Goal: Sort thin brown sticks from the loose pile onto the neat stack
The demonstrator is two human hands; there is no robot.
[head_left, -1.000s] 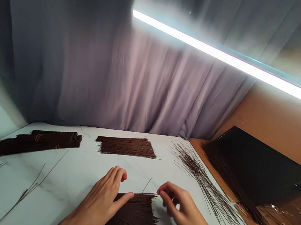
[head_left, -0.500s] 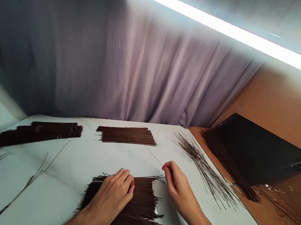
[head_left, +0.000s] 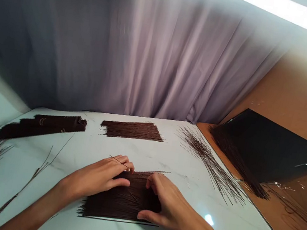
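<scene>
Dark sticks (head_left: 118, 204) lie layered on the near middle of the table (head_left: 77, 153), where uneven pressure from the left hand (head_left: 100, 175), thumb and fingers parted, or the right hand (head_left: 171, 203), spread wide over the right end, could skew those along the far edge.

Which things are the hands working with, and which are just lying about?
Being worked with:
left hand, right hand
near flat stack of thin brown sticks

Seemingly just lying about:
back flat stack of thin brown sticks
loose splayed brown stick bundle, right
dark-brown bundles with pale bands, left
flat shiny black sheet
</scene>
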